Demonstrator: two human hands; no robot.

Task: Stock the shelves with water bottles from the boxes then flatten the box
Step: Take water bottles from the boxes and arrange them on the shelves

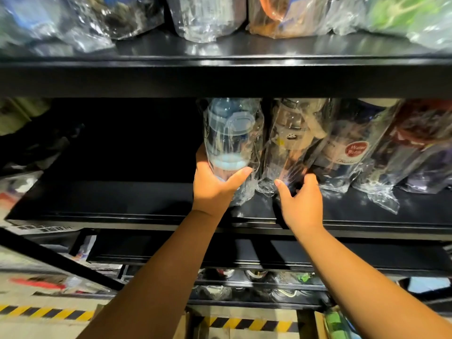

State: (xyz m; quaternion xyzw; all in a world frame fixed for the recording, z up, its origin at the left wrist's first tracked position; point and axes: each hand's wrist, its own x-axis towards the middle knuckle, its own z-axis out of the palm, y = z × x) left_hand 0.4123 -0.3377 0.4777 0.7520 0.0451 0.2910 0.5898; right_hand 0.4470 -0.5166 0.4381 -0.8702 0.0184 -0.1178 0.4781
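Note:
A pale blue water bottle (pixel 228 135) in a clear plastic bag stands on the black middle shelf (pixel 122 199). My left hand (pixel 215 184) grips its base, thumb curled round the front. Just to its right stands a clear and brown bagged bottle (pixel 291 143). My right hand (pixel 302 204) holds the bottom of that bottle's bag, fingers curled against it. Further right, a bagged bottle with a red round label (pixel 352 152) leans beside other bagged bottles.
The upper shelf (pixel 220 69) carries several bagged bottles (pixel 210 18). The left half of the middle shelf is dark and bare. Lower shelves (pixel 256 287) hold more bagged goods. A cardboard box edge (pixel 320 324) and yellow-black floor tape (pixel 49 313) lie below.

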